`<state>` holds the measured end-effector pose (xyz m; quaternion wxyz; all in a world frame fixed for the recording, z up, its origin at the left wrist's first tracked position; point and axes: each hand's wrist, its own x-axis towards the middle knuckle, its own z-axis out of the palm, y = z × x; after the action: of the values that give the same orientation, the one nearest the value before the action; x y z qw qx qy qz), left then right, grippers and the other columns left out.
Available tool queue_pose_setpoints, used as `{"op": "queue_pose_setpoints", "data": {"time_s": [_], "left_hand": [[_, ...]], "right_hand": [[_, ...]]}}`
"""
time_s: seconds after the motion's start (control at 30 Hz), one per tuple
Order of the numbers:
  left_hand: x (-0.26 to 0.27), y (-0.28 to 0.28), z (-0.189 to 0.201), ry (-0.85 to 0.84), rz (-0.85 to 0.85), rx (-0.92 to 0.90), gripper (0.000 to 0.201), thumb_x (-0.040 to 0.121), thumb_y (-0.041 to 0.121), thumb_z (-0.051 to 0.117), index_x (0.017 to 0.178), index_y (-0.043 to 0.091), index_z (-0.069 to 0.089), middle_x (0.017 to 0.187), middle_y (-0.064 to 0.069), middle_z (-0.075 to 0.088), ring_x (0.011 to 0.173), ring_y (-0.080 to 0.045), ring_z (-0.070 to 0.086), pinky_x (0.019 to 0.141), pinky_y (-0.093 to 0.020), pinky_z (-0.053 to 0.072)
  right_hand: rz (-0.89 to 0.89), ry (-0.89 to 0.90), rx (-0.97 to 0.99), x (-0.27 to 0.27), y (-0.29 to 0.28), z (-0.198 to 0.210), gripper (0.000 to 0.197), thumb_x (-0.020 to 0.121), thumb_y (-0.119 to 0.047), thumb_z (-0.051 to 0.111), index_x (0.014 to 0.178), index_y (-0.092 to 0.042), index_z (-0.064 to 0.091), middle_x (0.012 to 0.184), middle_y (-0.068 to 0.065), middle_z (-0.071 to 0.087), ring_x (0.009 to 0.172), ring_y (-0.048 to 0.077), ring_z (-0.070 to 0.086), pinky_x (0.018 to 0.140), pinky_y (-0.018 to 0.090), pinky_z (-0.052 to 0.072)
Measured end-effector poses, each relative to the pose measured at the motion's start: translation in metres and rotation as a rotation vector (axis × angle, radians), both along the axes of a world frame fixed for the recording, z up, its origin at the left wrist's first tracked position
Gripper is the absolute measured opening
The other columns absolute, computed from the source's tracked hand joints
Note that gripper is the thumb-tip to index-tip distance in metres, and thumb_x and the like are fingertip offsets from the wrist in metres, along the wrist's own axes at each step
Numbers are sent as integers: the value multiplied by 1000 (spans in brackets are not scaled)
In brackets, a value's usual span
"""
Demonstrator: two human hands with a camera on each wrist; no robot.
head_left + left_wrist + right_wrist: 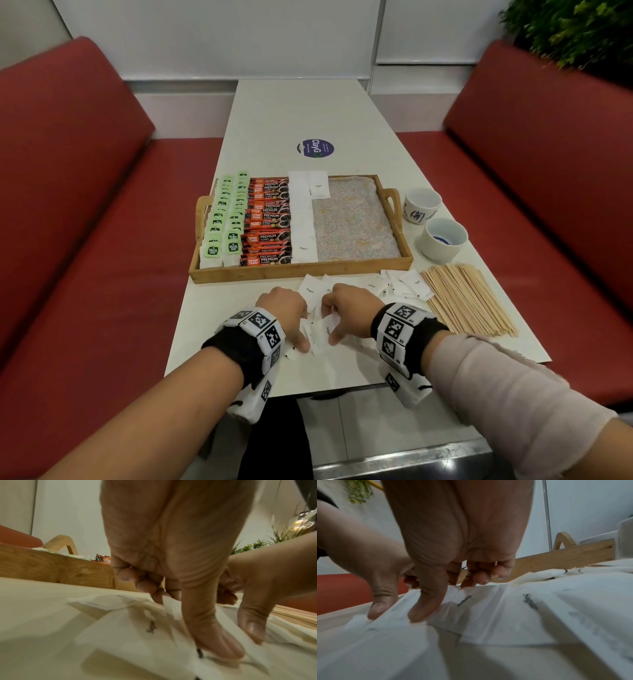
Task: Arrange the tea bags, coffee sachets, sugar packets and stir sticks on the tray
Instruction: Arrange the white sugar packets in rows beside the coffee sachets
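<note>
Loose sugar packets (317, 320) lie scattered on the desk (342, 113) directly under both hands, on the near side of the tray (301, 269). The left hand (286, 313) and right hand (349, 313) sit equally close, thumbs pressing down on the pile, the remaining fingers (127, 575) curled narrow at the paper edges. Whether any packet is actually lifted cannot be told. Packet long axes point in mixed directions.

In the tray, tea bags (224, 219) fill the left, coffee sachets (269, 221) stand next, then a sugar column (301, 216); the right half is bare. Stir sticks (469, 298) lie near right, beside more packets (406, 284). Two cups (433, 219) stand far right. The near tray wall stands in the way.
</note>
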<state>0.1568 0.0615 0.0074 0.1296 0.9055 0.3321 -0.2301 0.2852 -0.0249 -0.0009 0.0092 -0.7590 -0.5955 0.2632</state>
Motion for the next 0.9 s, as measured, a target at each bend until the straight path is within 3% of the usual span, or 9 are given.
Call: {"op": "queue_pose_setpoints", "data": {"time_s": [0.17, 0.33, 0.47, 0.53, 0.6, 0.67, 0.73, 0.8, 0.9], "left_hand": [[1, 0, 1, -11, -27, 38, 54, 70, 48, 76, 116, 25, 59, 112, 0, 61, 106, -21, 55, 78, -29, 41], [0, 4, 5, -122, -6, -19, 41, 74, 41, 74, 107, 23, 59, 110, 2, 65, 102, -21, 58, 75, -29, 41], [1, 11, 14, -307, 106, -212, 44, 81, 27, 72, 123, 26, 59, 122, 3, 63, 107, -18, 59, 86, -28, 45], [2, 12, 20, -347, 159, -305, 49, 84, 21, 70, 130, 23, 54, 125, 2, 60, 97, -17, 62, 77, -25, 50], [1, 15, 23, -403, 233, -435, 48, 85, 12, 68, 130, 18, 53, 121, 0, 59, 87, -16, 64, 68, -26, 57], [-1, 17, 25, -455, 297, -559, 51, 84, 3, 68, 130, 14, 51, 115, -3, 60, 87, -17, 65, 70, -32, 60], [-5, 20, 28, -501, 325, -671, 59, 80, -2, 70, 130, 20, 48, 112, -3, 61, 88, -15, 65, 73, -34, 60], [-9, 21, 32, -537, 329, -741, 56, 80, 2, 72, 121, 32, 50, 109, -1, 63, 92, -16, 64, 79, -38, 58], [-17, 27, 34, -560, 378, -667, 36, 85, 21, 69, 117, 30, 56, 105, -2, 65, 95, -17, 64, 79, -38, 58]], "right_hand": [[-30, 0, 44, 1, 2, 1, 37, 71, -28, 80, 102, -19, 63, 101, 0, 48, 96, 22, 52, 75, 30, 39], [-112, 107, 108, 8, 6, 11, 25, 80, -24, 73, 102, -15, 65, 94, 0, 55, 85, 17, 50, 72, 28, 37], [-223, 209, 156, 14, 11, 23, 24, 79, -19, 75, 102, -16, 66, 79, -9, 59, 80, 14, 55, 74, 27, 41], [-219, 207, 142, 15, 14, 31, 23, 80, -19, 74, 101, -17, 65, 73, -12, 54, 78, 13, 54, 73, 26, 39], [-173, 146, 135, 14, 18, 39, 19, 81, -20, 72, 94, -22, 58, 74, -11, 52, 80, 14, 51, 72, 26, 37], [-131, 75, 140, 12, 22, 46, 20, 81, -20, 72, 92, -18, 55, 81, -5, 54, 82, 17, 51, 71, 27, 37], [-119, 66, 158, 8, 27, 50, 25, 78, -20, 75, 96, -14, 58, 87, -1, 56, 84, 19, 52, 71, 28, 38], [-106, 86, 186, 2, 32, 51, 28, 75, -20, 77, 93, -17, 56, 86, 0, 56, 81, 18, 52, 69, 27, 37], [-89, 120, 215, -10, 38, 49, 28, 76, -19, 75, 89, -18, 51, 85, 0, 56, 80, 19, 52, 66, 27, 37]]}}
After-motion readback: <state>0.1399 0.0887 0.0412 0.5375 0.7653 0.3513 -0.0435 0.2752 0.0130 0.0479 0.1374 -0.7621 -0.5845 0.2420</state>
